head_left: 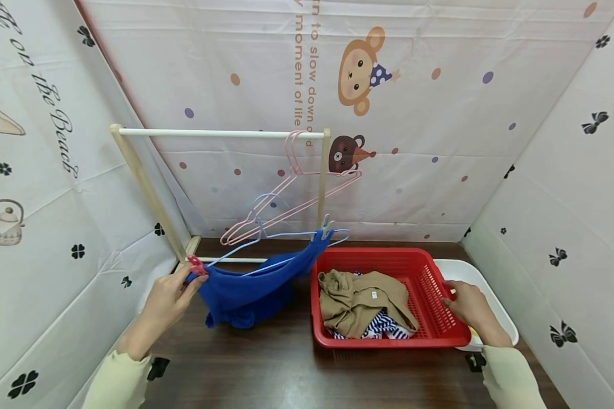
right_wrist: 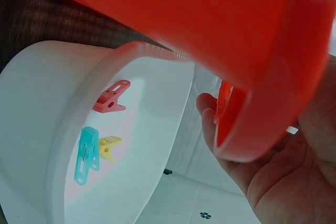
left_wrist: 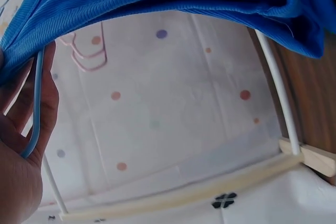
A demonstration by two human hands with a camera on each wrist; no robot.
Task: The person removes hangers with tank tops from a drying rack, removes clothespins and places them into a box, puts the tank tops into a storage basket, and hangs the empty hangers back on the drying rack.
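Observation:
My left hand (head_left: 166,304) pinches a red clothespin (head_left: 196,265) at the left corner of a blue garment (head_left: 256,292). A light blue hanger (head_left: 273,234) carries the garment, and a grey clothespin (head_left: 326,226) clips its right corner. In the left wrist view, the hanger's end (left_wrist: 37,103) crosses in front of my fingers; the red clothespin is hidden there. My right hand (head_left: 473,307) grips the right rim of a red basket (head_left: 440,295). Inside lie a tan garment (head_left: 363,301) and a striped cloth (head_left: 384,325).
A drying rack (head_left: 220,133) stands behind, with pink hangers (head_left: 291,182) on its bar. Partly beneath the basket's right side is a white tub (head_left: 496,301), holding red (right_wrist: 112,97), teal (right_wrist: 87,155) and yellow (right_wrist: 108,147) clothespins. Patterned fabric walls enclose the dark table (head_left: 256,369).

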